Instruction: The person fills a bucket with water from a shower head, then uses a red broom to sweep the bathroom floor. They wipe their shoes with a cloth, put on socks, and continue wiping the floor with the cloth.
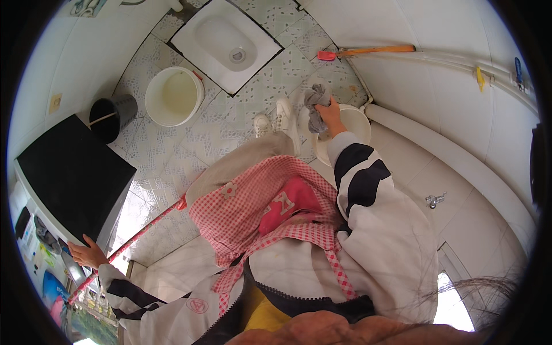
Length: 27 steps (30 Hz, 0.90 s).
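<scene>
My right hand grips a bunched grey cloth above a white bucket on the tiled floor, to the right of my shoes. The cloth and hand cover part of the bucket's opening. At the lower left, my left hand lies on the near edge of a white cabinet or appliance with a black top, thumb and fingers apart. A red patterned pole slants past just beside that hand.
A white bucket of cloudy liquid stands beside a black bin with a stick across it. Beyond is a squat toilet. An orange-handled tool leans by the right wall, with a pipe and tap nearer.
</scene>
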Motion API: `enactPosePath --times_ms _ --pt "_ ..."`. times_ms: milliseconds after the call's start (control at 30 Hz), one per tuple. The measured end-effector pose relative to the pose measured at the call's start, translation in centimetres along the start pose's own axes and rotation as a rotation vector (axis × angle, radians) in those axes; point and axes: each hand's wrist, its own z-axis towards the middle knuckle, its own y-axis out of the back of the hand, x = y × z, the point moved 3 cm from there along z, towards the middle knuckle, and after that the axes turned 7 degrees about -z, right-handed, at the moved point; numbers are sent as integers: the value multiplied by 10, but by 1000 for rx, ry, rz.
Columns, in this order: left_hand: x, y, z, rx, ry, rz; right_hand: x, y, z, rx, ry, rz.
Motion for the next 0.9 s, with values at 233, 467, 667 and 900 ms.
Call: enactPosePath --times_ms 233,467,667,900 --pt "9 37 7 -9 -21 65 -47 -9 32 44 -137 240" --pt "10 46 16 -112 -123 47 -56 -97 37 -7 -229 544" --pt "13 47 19 -114 -204 69 -89 -149 -7 532 -706 848" --pt "30 38 16 -96 -121 1 -143 -96 -65 650 -586 85"
